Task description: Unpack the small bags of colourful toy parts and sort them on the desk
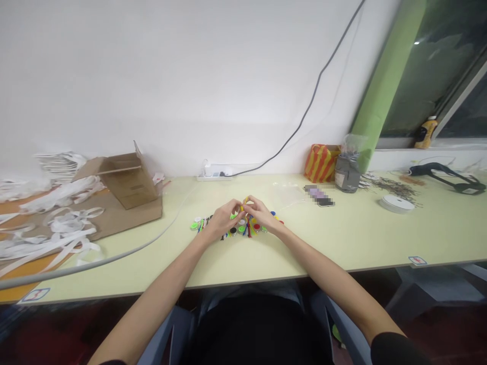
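Note:
My left hand [225,217] and my right hand [260,212] meet over the middle of the table, fingertips pinched together. Between them is a small yellow piece [241,208], possibly with a cord or loop; its exact kind is too small to tell. Under and around both hands lies a row of small round pieces with coloured strands, among them a green one [195,225], a black one [233,230] and a red one [256,227]. My fingers and palms hide part of this row.
On the left, an open cardboard box [129,185] stands beside piles of white ribbon [72,228]. A grey cable [140,247] crosses the table there. A power strip [215,172] lies by the wall. To the right are a phone [318,195], a striped bag [320,163] and a white roll [396,204].

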Available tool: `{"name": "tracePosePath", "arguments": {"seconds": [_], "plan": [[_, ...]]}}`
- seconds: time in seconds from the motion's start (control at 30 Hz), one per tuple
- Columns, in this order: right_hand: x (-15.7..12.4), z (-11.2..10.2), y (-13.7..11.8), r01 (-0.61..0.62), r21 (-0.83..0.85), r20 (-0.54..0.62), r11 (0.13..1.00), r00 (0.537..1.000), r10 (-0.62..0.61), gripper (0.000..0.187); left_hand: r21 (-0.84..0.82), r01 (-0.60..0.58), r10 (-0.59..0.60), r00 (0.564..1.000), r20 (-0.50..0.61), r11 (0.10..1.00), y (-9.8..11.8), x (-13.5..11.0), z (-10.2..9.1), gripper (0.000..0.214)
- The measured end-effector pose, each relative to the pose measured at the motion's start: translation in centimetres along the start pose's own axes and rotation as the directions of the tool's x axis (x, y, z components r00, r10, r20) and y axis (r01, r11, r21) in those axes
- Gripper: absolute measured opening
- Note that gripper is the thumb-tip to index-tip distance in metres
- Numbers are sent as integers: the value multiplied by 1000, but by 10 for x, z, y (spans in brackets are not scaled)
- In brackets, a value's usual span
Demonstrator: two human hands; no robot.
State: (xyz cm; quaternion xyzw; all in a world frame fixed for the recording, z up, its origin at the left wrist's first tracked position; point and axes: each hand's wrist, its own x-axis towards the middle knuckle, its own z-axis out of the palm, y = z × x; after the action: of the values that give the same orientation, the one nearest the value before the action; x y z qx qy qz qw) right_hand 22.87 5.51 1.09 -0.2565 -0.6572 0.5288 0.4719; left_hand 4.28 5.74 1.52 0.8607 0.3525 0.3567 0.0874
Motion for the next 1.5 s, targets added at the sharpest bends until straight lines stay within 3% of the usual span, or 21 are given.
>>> {"name": "tracePosePath", "arguments": {"seconds": [0.47, 0.73, 0.93, 1.03, 1.13, 1.2, 1.3, 1.37, 1.5], "plan": [[1, -1, -2, 29, 18, 84, 999, 996, -31, 45, 110, -27, 22, 999, 49, 994, 9, 1, -5, 13], [-1, -1, -8, 21, 48, 96, 999, 995, -26, 43, 49, -28, 22, 992, 128, 998, 13, -2, -3, 12], [1, -6, -5, 26, 38, 21, 999, 999, -27, 42, 120, 1, 5, 999, -48, 993, -5, -1, -20, 15], [2, -8, -2, 36, 31, -31, 999, 999, -35, 41, 177, -32, 74, 968, -239, 984, -12, 5, -35, 15], [3, -9, -2, 29, 15, -63, 999, 998, -28, 41, 178, 12, 52, 935, -351, 984, -16, 4, -53, 20], [3, -10, -3, 23, 4, -82, 1000, 996, -23, 40, 143, 21, 21, 959, -284, 990, -18, -7, -65, 21], [3, -10, -5, 25, -2, -109, 1000, 994, -25, 39, 137, 36, -24, 996, -89, 990, -23, -40, -79, 23], [3, -10, -3, 26, -1, -117, 1000, 993, -26, 38, 145, 92, -92, 996, -7, 985, -27, -67, -87, 24], [4, -8, 2, 1, -7, -104, 1000, 995, -2, 37, 245, 216, -217, 976, -19, 945, -32, -107, -99, 28]]}}
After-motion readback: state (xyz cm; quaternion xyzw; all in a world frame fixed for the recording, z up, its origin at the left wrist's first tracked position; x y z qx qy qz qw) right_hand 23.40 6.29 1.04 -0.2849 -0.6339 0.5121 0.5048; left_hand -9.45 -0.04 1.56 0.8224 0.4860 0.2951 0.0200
